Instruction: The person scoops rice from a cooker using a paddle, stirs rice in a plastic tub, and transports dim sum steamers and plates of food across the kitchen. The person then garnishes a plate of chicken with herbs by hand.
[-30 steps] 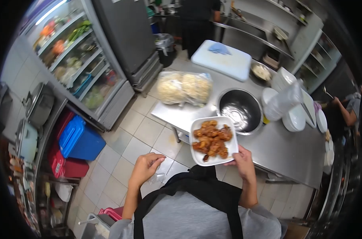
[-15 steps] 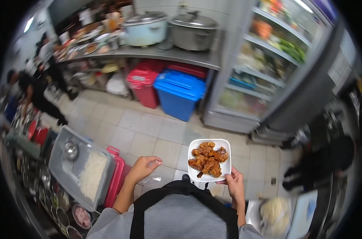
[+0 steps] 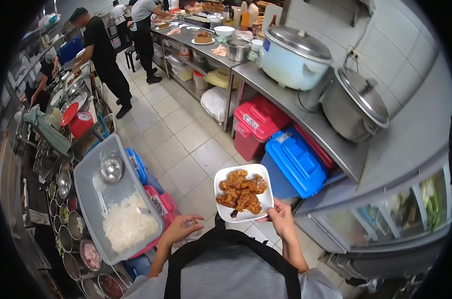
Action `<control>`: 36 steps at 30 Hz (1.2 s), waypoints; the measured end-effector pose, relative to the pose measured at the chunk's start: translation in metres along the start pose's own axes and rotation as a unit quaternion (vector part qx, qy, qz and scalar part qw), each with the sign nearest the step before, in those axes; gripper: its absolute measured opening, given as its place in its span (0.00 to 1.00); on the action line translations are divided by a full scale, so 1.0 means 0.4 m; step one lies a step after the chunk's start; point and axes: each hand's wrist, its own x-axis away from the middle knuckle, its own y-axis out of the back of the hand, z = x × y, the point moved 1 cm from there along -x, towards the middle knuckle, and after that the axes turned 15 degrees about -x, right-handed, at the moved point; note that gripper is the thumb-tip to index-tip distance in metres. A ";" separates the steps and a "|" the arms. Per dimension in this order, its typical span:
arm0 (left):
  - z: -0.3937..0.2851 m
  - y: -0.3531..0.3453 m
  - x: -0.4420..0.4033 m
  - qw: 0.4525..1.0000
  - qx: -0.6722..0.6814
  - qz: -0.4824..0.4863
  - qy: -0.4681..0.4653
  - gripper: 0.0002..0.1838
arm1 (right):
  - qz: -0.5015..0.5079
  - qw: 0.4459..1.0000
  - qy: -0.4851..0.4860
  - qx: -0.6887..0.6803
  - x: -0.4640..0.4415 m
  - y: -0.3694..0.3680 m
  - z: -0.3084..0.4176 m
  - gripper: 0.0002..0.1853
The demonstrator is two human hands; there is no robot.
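A white square dish [image 3: 244, 214] of brown glazed fried chicken pieces [image 3: 243, 192] is held out in front of me. My right hand [image 3: 281, 219] grips its near right corner, thumb on the rim and fingers beneath. To the left of the dish, apart from it, my left hand [image 3: 182, 230] is raised with its fingers loosely stretched, and I see nothing in them. Beside that hand stands a grey plastic tub [image 3: 86, 187] with white cooked rice [image 3: 130, 223] and a metal bowl [image 3: 111, 169] in it.
Blue [image 3: 295, 159] and red [image 3: 260, 124] lidded bins sit under a steel counter [image 3: 246, 74] carrying two large cookers. A glass-door fridge [image 3: 385, 219] is at right. Ingredient containers [image 3: 90, 255] line the left. Further off, several people work, one in black [image 3: 104, 55] beside the tiled aisle.
My view has turned left, so the counter, bins and fridge have shifted right and more of the aisle shows. The dish stays in my right hand.
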 end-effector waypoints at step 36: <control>1.137 0.466 -0.927 0.854 -0.044 -0.257 0.449 0.14 | 0.037 0.989 0.091 -0.114 -2.611 -1.067 0.127 0.12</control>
